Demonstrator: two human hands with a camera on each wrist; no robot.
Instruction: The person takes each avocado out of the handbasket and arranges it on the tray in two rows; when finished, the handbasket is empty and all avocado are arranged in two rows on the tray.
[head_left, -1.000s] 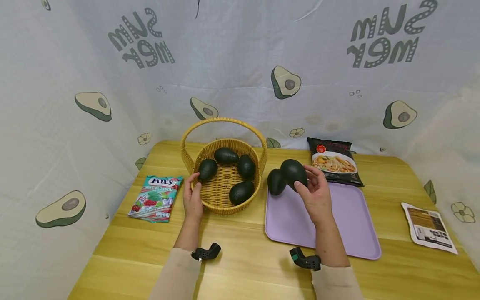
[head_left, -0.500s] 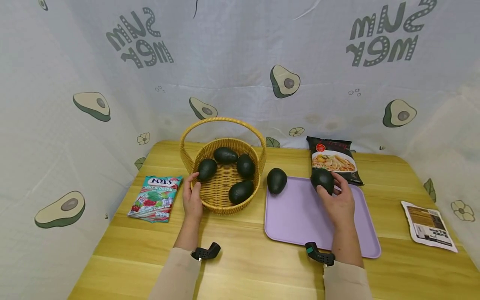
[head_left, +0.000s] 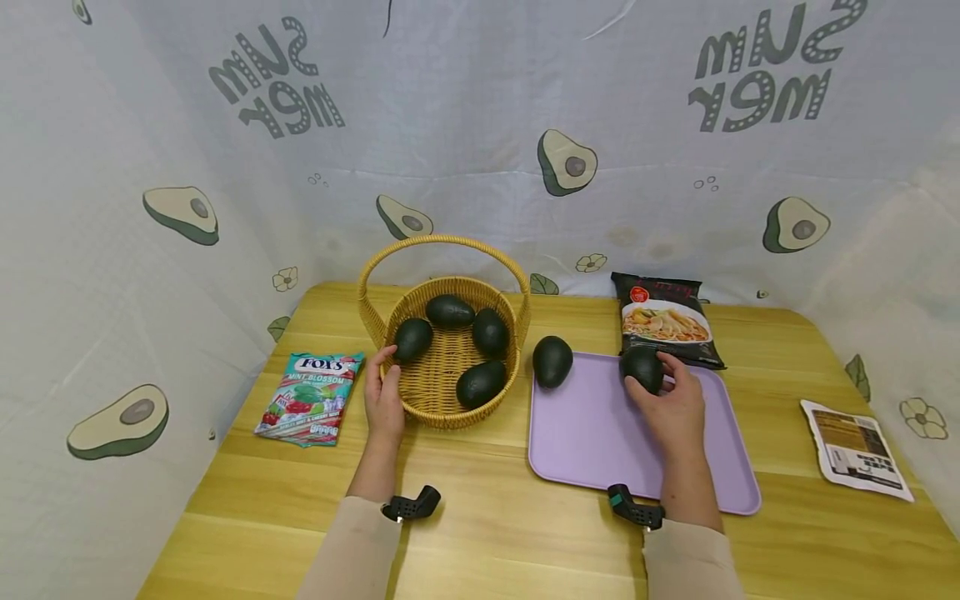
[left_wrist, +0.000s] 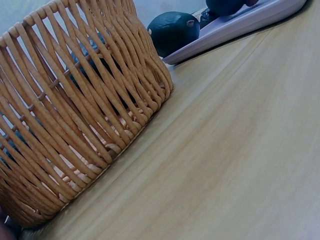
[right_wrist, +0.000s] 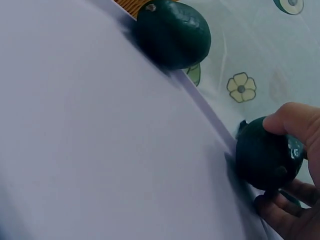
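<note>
My right hand (head_left: 673, 408) grips a dark green avocado (head_left: 641, 369) by its sides at the far edge of the lilac tray (head_left: 585, 433). In the right wrist view, the thumb lies on top of this avocado (right_wrist: 265, 155) and the fingers reach around its lower side. A second avocado (head_left: 552, 362) lies at the tray's far left corner. My left hand (head_left: 384, 400) holds the near left rim of the yellow wicker basket (head_left: 442, 417), which contains several avocados (head_left: 482, 384). The left wrist view shows mostly basket weave (left_wrist: 85, 100); that hand is nearly out of sight there.
A black noodle packet (head_left: 666, 321) lies behind the tray, close to the held avocado. Left of the basket is a teal candy bag (head_left: 311, 398). A white-edged pouch (head_left: 857, 450) lies far right on the wooden table (head_left: 480, 533). Printed cloth (head_left: 465, 150) hangs behind.
My right hand has carried its avocado rightward from beside the other one, then slightly down to the tray's far edge. My left hand has stayed at the basket.
</note>
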